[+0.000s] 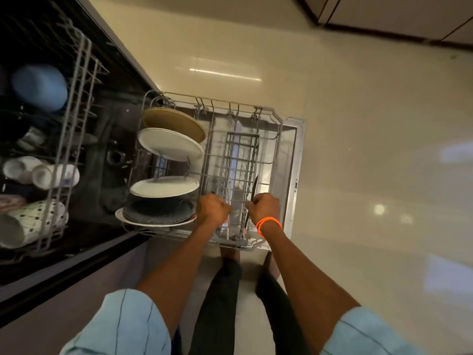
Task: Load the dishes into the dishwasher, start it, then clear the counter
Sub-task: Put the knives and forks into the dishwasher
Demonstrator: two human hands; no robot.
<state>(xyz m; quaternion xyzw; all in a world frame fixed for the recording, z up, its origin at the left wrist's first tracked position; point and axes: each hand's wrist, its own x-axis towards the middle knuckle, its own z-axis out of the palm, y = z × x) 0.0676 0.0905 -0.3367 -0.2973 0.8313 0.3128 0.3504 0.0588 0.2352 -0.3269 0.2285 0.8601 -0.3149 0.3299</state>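
— Dishes: plates (171,144) stand in the lower rack (277,139), cups (55,175) above. And your hands?

— My right hand (263,207) grips a knife (254,193) over the basket (242,160); left hand (213,208) fisted, contents unclear. Starting and counter remain, I judge.

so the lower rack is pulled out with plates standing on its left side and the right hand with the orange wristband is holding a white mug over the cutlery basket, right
Not quite. The head view shows the right hand with the orange wristband gripping a dark, slim utensil, not a white mug, over the grey cutlery basket. The rest holds: the grey wire lower rack is pulled out, with plates standing on its left side.
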